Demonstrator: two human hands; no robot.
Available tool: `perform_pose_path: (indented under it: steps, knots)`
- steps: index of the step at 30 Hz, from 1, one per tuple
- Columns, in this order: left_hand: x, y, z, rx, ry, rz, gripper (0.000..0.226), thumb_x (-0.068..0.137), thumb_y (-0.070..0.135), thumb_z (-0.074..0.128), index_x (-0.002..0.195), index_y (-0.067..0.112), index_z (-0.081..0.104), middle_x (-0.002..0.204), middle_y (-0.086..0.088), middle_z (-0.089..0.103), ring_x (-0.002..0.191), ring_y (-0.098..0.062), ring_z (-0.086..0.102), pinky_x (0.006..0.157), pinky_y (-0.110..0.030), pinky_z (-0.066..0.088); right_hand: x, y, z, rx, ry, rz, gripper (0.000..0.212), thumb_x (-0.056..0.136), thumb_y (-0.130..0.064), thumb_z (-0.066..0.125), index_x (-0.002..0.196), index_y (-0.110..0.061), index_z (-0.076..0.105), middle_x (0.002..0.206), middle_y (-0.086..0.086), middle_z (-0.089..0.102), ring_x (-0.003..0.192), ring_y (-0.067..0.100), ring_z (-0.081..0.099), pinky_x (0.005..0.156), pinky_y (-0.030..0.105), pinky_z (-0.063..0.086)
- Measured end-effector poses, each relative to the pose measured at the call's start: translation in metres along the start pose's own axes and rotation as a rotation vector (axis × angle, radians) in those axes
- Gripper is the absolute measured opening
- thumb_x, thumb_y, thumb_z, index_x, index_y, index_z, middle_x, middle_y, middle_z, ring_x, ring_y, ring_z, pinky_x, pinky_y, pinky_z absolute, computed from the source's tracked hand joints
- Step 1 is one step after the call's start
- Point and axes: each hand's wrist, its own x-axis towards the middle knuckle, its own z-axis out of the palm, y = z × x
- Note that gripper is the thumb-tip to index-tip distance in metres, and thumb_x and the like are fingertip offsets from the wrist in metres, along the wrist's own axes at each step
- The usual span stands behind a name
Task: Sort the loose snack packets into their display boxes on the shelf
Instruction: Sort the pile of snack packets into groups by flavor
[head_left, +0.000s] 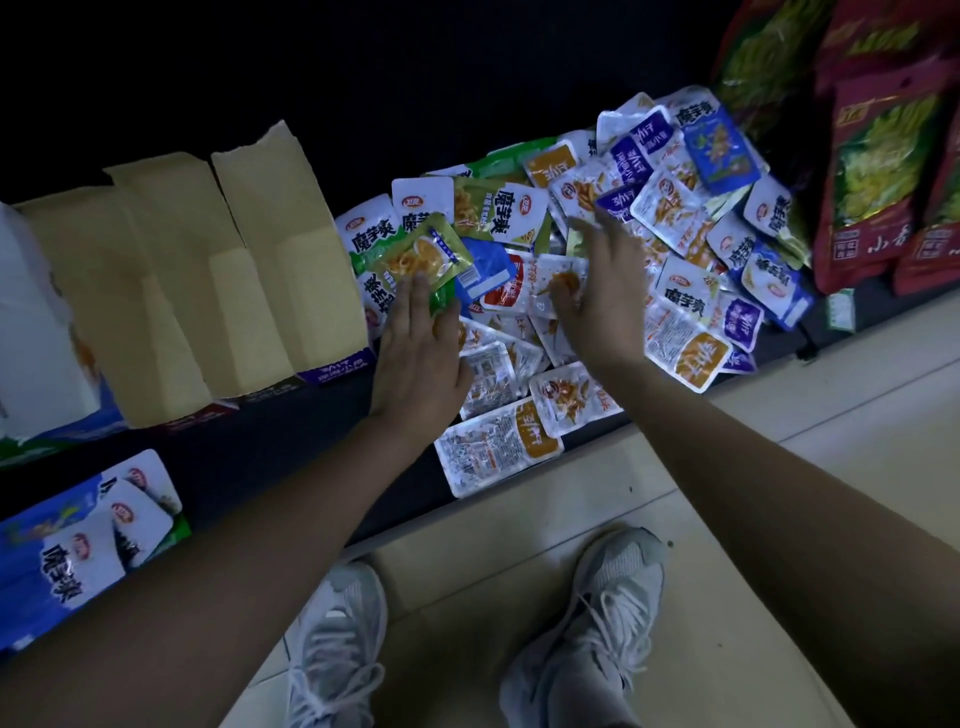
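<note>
Head view, looking down on a dark shelf (291, 441) at floor level. At centre right a heap of loose packets (670, 228) in white, blue, purple, green and orange covers the shelf, a few of them overhanging its front edge. To the left of the heap stand three open cardboard boxes (244, 270) side by side, the nearest one just beside the heap. The left hand (415, 364) lies at the heap's left margin, its fingers straight and close together, the tips touching the lower edge of a green packet (423, 257) that sits tilted on top of the others; whether the packet is pinched cannot be told. The right hand (602, 306), blurred, hovers over the middle of the heap with its fingers loosely spread, the thumb touching a white packet (540, 283) with red print. A blue box (78, 545) holding white packets stands on a lower level at far left. Red bags (872, 171) hang at far right. Pale floor tiles (779, 467) and two grey sneakers (613, 597) fill the foreground.
</note>
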Motion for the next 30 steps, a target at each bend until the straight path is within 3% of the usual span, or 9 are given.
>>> perform_pose_path:
  steps: [3,5,9,12,17,20,24,27,30]
  knots:
    - [0.009,0.000,0.000,-0.061,-0.091,-0.056,0.069,0.100,0.031,0.042,0.154,0.007,0.006,0.160,-0.021,-0.007,0.148,-0.035,-0.008,0.119,-0.044,0.003,-0.009,-0.012,0.013,-0.087,-0.350,-0.278,0.059,0.088,-0.028,0.064,0.143,-0.017,0.044,0.156,0.011,0.030,0.142,0.029,0.030,0.110,0.045,0.028]
    - [0.009,0.000,0.002,-0.098,-0.116,-0.057,0.068,0.100,0.028,0.043,0.154,0.006,0.007,0.161,-0.018,0.002,0.149,-0.033,0.003,0.119,-0.044,0.010,-0.021,-0.004,0.019,-0.202,-0.520,-0.291,0.064,0.089,-0.034,0.063,0.147,-0.019,0.040,0.159,0.009,0.024,0.147,0.028,0.022,0.113,0.050,0.026]
    - [0.004,-0.005,0.005,-0.037,0.012,0.008,0.053,0.095,0.025,0.049,0.144,0.006,0.038,0.149,-0.018,0.033,0.141,-0.034,0.024,0.112,-0.048,0.021,-0.026,0.016,0.008,-0.280,-0.387,-0.214,0.049,0.082,-0.027,0.066,0.127,-0.014,0.057,0.135,0.015,0.051,0.123,0.039,0.047,0.097,0.048,0.038]
    - [0.010,-0.007,0.008,-0.036,0.127,-0.016,0.050,0.091,0.026,0.053,0.137,0.007,0.046,0.146,-0.024,0.034,0.140,-0.041,0.024,0.110,-0.054,0.029,-0.016,0.020,0.002,-0.222,-0.223,-0.207,0.033,0.077,-0.024,0.064,0.106,-0.007,0.065,0.113,0.017,0.059,0.104,0.038,0.054,0.083,0.046,0.042]
    - [0.029,-0.002,0.014,-0.111,0.116,-0.091,0.063,0.095,0.026,0.049,0.150,0.007,0.024,0.159,-0.022,0.012,0.148,-0.038,0.005,0.119,-0.049,0.013,0.007,-0.002,0.011,-0.051,-0.183,-0.344,0.046,0.082,-0.022,0.050,0.126,-0.011,0.055,0.138,0.014,0.049,0.123,0.033,0.048,0.091,0.042,0.040]
    - [0.037,0.001,0.012,-0.125,0.137,-0.083,0.061,0.096,0.024,0.048,0.147,-0.001,0.025,0.152,-0.024,0.025,0.145,-0.039,0.013,0.120,-0.046,0.010,0.013,-0.008,0.025,-0.087,-0.353,-0.410,0.060,0.085,-0.024,0.055,0.142,-0.012,0.045,0.153,0.010,0.036,0.140,0.030,0.035,0.105,0.045,0.033]
    - [0.041,0.002,0.011,-0.090,0.178,-0.085,0.042,0.085,0.016,0.055,0.121,-0.005,0.049,0.117,-0.028,0.047,0.119,-0.048,0.040,0.105,-0.056,0.034,0.021,0.001,0.030,-0.298,-0.355,-0.466,0.044,0.081,-0.029,0.058,0.121,-0.010,0.064,0.126,0.014,0.058,0.115,0.037,0.054,0.089,0.045,0.042]
    - [0.042,0.003,0.012,-0.098,0.156,-0.146,0.036,0.078,0.014,0.063,0.110,0.002,0.053,0.116,-0.027,0.046,0.111,-0.046,0.045,0.092,-0.051,0.041,0.036,0.002,0.025,-0.311,-0.243,-0.464,0.033,0.078,-0.028,0.048,0.095,-0.009,0.069,0.095,0.014,0.060,0.091,0.036,0.058,0.076,0.040,0.041]
    - [0.041,0.003,0.014,-0.144,0.165,-0.197,0.046,0.075,0.012,0.066,0.118,0.006,0.052,0.126,-0.027,0.043,0.118,-0.045,0.043,0.092,-0.048,0.041,0.055,-0.001,0.030,-0.245,-0.240,-0.539,0.036,0.080,-0.025,0.052,0.112,-0.012,0.062,0.111,0.016,0.060,0.101,0.037,0.055,0.080,0.041,0.041]
